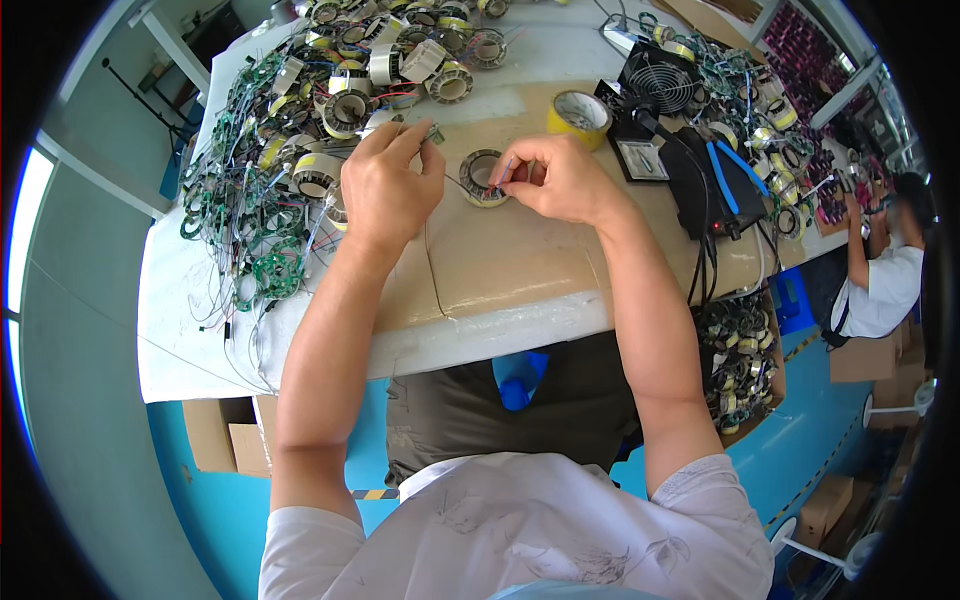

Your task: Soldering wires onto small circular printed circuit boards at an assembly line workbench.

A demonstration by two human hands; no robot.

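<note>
On the brown mat, between my hands, lies a ring-shaped motor coil [480, 189] with a pale yellow outer band. My right hand [562, 180] is closed in a pinch at the coil's right edge, on thin wire ends that show red and whitish. My left hand [388, 188] is raised to the left of the coil, fingers pinched. A small greenish circuit board [436, 133] sticks out at its fingertips, partly hidden by them. From this hand a thin dark cable [430, 262] hangs down to the mat.
Piled coils [385, 65] and tangled green circuit boards [275, 275] cover the table's left side. A yellow tape roll [580, 115], a fan [665, 82], a black box and blue-handled pliers [722, 178] stand or lie to the right, near more coils. Another person [885, 270] works far right.
</note>
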